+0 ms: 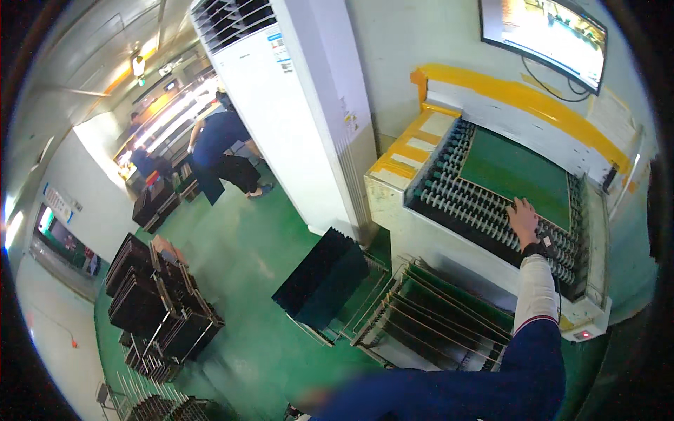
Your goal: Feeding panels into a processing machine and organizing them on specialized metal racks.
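Note:
A flat green panel (512,168) with a pale edge lies on the rows of rollers of a cream conveyor machine (404,231). At the panel's near edge is my right hand (523,221), fingers apart and fingertips at the edge; it does not wrap round anything. A dark band with a small device sits on that wrist, above a white sleeve cover. My left hand (314,400) is a smeared patch at the bottom, beyond the navy sleeve, and its fingers cannot be made out. Below the machine, a wire rack (400,281) holds several upright panels.
A stack of dark panels (323,277) stands on a rack beside the white floor-standing air conditioner (281,105). More loaded racks (165,298) line the left side of the green floor. Farther back, a person (221,144) bends over. A screen (547,38) hangs above the machine.

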